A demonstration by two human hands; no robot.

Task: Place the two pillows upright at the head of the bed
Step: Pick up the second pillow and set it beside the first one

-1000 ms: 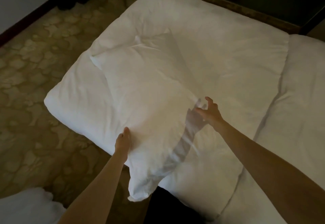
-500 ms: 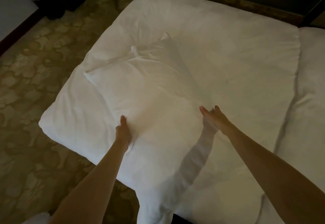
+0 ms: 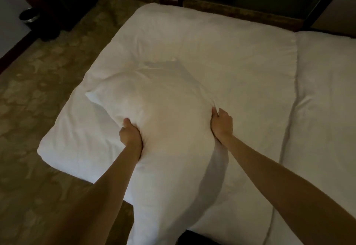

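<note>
Both hands had closed since before: left hand and right hand gripped the plump white fabric pillow at mid-frame on the white-covered bed.

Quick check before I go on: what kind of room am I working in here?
Probably a hotel room: two white-duveted beds pushed side by side, patterned carpet, and a small metal bin by the wall.

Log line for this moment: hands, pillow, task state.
left hand: gripping pillow left side | right hand: gripping right side | pillow: over duvet, not yet upright | second pillow: not identifiable
</note>
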